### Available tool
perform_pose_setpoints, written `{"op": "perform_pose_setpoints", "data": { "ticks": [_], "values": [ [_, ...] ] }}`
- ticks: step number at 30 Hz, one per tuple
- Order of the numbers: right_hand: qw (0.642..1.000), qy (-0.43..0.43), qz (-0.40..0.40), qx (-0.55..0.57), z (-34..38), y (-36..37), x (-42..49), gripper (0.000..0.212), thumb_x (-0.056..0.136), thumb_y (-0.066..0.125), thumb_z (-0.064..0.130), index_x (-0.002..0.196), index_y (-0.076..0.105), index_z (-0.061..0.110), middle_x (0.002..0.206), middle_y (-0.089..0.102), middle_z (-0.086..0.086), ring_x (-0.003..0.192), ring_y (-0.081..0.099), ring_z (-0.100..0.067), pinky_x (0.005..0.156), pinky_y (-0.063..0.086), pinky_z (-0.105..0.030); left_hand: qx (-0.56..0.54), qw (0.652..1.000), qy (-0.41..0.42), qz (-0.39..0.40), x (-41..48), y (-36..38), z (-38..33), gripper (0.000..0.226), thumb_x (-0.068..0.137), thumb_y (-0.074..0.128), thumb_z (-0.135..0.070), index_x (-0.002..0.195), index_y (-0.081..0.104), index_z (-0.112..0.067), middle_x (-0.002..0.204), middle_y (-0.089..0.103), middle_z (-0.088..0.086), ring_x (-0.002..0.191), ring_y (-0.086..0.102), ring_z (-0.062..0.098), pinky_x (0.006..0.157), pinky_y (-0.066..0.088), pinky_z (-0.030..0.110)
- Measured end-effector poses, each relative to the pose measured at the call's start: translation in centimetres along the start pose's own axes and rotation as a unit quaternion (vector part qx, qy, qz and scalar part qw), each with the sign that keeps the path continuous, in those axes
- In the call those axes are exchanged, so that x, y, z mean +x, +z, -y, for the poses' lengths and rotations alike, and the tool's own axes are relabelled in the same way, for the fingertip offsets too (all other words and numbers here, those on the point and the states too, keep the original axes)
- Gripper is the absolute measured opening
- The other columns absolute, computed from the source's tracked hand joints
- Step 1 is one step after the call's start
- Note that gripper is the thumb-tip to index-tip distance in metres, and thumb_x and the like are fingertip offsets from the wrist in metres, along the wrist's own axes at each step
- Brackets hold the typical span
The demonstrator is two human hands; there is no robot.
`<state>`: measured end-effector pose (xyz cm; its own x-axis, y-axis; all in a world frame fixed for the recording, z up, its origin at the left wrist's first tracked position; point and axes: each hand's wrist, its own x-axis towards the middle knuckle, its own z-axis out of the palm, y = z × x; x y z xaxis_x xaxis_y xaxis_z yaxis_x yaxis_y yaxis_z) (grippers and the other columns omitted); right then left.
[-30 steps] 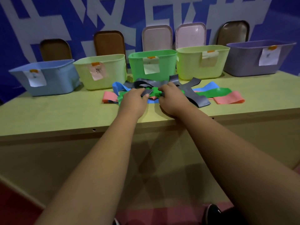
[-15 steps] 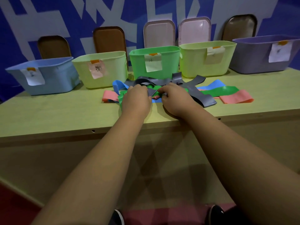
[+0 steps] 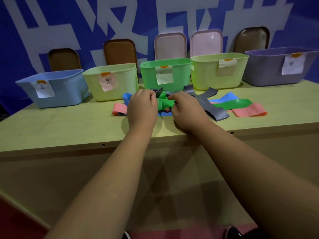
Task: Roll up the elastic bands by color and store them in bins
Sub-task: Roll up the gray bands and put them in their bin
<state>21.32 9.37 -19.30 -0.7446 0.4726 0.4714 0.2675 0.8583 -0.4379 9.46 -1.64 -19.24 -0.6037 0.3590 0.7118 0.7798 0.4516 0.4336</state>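
green rubbery elastic band (image 3: 164,103) is a crumpled wad, pinched by left hand (image 3: 142,109) and right hand (image 3: 187,112), bunched taller than 0.5 s ago.

Under your fingers (image 3: 150,99) is a yellow-green table (image 3: 51,128). Far beyond your fingers stands a blue wall (image 3: 69,23) with big white marks. Five lids lean on it: a brown lid (image 3: 64,59) far left, a second brown lid (image 3: 120,52) nearer, a pink lid (image 3: 170,46) straight beyond your fingers, another pink lid (image 3: 206,43) just right of it, and a dark brown lid (image 3: 251,38) farther right. Down below your fingers, close to you, are a red floor (image 3: 13,221) and a dark shoe (image 3: 232,232).
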Motion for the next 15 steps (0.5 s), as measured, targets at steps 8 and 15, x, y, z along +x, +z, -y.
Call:
{"op": "perform_pose_setpoints", "data": {
  "ticks": [8, 15],
  "values": [
    [0.981, 0.052, -0.081, 0.167, 1.4, -2.0, -1.2, 0.058, 0.101, 0.058, 0.015, 0.158, 0.048, 0.020, 0.138, 0.066, 0.000, 0.104, 0.067, -0.005, 0.084, 0.045, -0.006, -0.300, 0.950, -0.074, -0.035, 0.6, -6.2, -2.9, 0.017, 0.106, 0.060, -0.028, 0.110, 0.076, -0.026, 0.100, 0.075, -0.013, 0.096, 0.069, 0.003, 0.081, 0.056, 0.020],
    [0.934, 0.016, -0.123, 0.334, 6.5, -4.9, -4.5, 0.060, 0.107, 0.062, 0.026, 0.158, 0.040, 0.047, 0.138, 0.061, 0.022, 0.096, 0.074, -0.012, 0.087, 0.063, -0.035, -0.474, 0.876, -0.089, 0.003, -1.8, -11.1, -5.8, 0.013, 0.106, 0.063, -0.022, 0.109, 0.076, -0.021, 0.103, 0.079, -0.005, 0.103, 0.077, 0.018, 0.091, 0.064, 0.044]
  ]
}}
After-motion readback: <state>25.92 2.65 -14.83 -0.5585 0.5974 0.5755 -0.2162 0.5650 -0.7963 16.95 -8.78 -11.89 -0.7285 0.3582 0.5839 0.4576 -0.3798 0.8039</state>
